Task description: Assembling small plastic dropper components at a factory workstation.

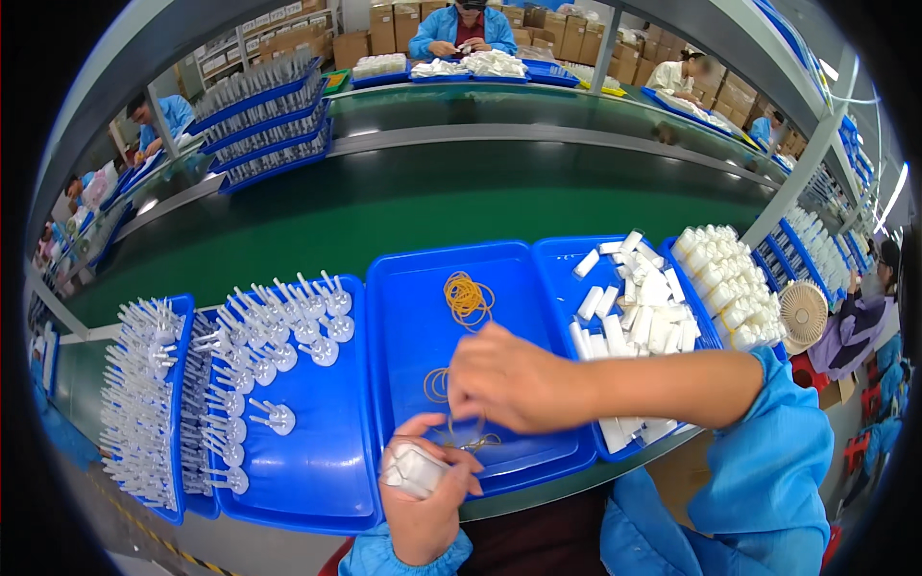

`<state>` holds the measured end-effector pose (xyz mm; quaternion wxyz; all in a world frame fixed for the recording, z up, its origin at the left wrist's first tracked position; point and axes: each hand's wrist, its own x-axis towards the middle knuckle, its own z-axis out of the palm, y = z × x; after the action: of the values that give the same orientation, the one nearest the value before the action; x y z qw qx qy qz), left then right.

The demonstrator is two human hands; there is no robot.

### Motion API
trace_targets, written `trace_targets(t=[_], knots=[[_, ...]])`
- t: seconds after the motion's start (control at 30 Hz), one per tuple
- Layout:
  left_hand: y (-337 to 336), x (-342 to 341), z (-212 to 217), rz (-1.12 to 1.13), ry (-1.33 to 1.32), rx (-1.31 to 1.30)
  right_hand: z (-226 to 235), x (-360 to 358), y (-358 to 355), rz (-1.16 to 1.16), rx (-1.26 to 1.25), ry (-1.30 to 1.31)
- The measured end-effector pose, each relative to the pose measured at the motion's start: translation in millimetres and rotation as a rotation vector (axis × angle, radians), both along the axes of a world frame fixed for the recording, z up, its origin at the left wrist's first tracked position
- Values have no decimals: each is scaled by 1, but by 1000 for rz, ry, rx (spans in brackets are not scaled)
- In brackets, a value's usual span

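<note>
My left hand (424, 504) is closed around a small white block-shaped piece (415, 470) with thin lines crossing its face. It is held over the front edge of the middle blue tray (403, 336). Just above and to the right, my right hand (509, 379) is blurred, its fingers bent down and drawn together. Whatever they pinch is too smeared to make out. Loose rubber bands (437, 385) lie beside its fingertips, and a few more rubber bands (480, 443) show below it. A larger heap of yellow rubber bands (468, 299) lies farther back in the tray.
To the left, blue trays (322, 451) hold clear pronged plastic pieces (274, 416). On the right, a blue tray holds white blocks (645, 317), beside rows of banded white pieces (727, 283) and a small fan (803, 312). A green conveyor (461, 202) runs behind; a person (466, 34) works across it.
</note>
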<state>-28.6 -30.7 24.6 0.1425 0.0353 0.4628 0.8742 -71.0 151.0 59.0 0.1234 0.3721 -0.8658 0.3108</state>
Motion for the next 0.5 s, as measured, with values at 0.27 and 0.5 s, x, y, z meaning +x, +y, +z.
trace_targets(t=[0.27,0.5], knots=[[-11,15,9,-1062,-33,689,9,90,27,-194,-20,31],[24,30,-1,-295,883,-477,30,142,40,89,-1292,-799]])
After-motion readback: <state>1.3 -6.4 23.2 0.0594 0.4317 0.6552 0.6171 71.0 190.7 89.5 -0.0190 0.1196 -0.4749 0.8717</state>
